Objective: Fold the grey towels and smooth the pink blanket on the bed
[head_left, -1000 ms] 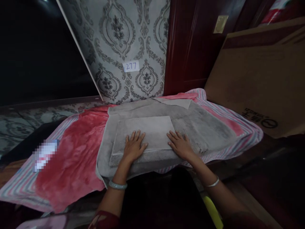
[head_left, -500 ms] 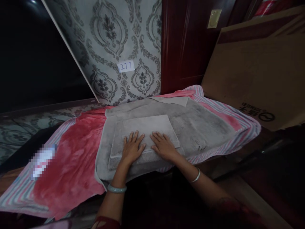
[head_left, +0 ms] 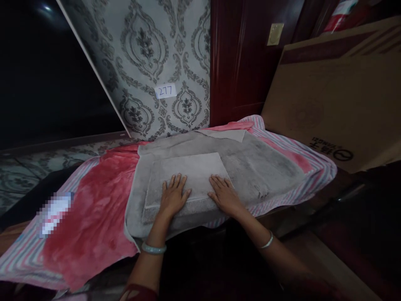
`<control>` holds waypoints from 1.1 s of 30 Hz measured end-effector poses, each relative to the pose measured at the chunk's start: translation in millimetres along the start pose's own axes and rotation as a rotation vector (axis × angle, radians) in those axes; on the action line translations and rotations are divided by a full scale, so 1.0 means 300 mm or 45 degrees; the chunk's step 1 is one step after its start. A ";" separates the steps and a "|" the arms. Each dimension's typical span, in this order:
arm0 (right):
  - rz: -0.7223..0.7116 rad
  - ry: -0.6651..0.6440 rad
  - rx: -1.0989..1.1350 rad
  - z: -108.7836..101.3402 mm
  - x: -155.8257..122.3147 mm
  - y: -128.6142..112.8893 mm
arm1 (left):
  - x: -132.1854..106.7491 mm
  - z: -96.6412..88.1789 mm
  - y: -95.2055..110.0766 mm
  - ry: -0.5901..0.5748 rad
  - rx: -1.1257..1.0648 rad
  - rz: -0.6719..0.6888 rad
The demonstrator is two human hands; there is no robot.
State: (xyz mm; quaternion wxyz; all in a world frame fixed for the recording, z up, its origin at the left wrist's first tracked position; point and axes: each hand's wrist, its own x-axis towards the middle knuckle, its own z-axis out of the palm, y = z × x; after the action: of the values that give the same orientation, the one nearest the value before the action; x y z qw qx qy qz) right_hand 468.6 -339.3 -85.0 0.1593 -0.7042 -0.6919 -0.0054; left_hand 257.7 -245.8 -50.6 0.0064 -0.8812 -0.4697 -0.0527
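A pale grey folded cloth (head_left: 194, 167) lies as a flat rectangle on a larger grey cloth (head_left: 263, 163), perhaps a towel. My left hand (head_left: 173, 196) rests palm down on the lower left part of the folded cloth, fingers spread. Flat on its lower right part lies my right hand (head_left: 225, 195), fingers stretched out and slightly apart. Neither hand grips anything. Each wrist has a bangle. Under the large grey cloth is a red plush cloth (head_left: 100, 217) with a striped border.
A large cardboard box (head_left: 338, 96) leans at the right, beside a dark red wooden panel (head_left: 241, 62). A dark screen (head_left: 56, 75) stands at the left. A paper label (head_left: 166, 90) reading 277 is on the patterned wall. A blurred-out item (head_left: 54, 214) lies at the left.
My right hand has slid right across the folded cloth, away from my left hand. My left hand stays almost in place. The view has shifted slightly.
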 end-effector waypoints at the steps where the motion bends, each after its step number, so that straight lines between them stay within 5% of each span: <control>1: 0.001 0.000 -0.001 0.000 0.000 0.000 | 0.001 -0.002 0.000 -0.016 -0.004 -0.003; 8: 0.012 -0.030 -0.008 -0.002 -0.001 0.002 | -0.022 -0.010 -0.015 -0.056 0.001 -0.028; 23: 0.013 -0.069 -0.007 0.000 0.008 0.011 | -0.230 0.000 -0.158 0.133 0.035 -0.272; 27: -0.026 -0.085 0.025 -0.031 0.052 -0.080 | -0.237 0.017 -0.156 0.196 0.023 -0.274; 33: -0.314 -0.136 0.047 -0.011 0.118 -0.267 | -0.242 0.030 -0.160 0.257 0.027 -0.242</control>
State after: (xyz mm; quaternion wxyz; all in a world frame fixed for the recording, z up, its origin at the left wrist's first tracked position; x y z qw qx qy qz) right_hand 392.7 -306.3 -56.3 0.1335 -0.6100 -0.7807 0.0253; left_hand 178.4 -278.5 -68.4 0.0579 -0.8228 -0.5486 -0.1365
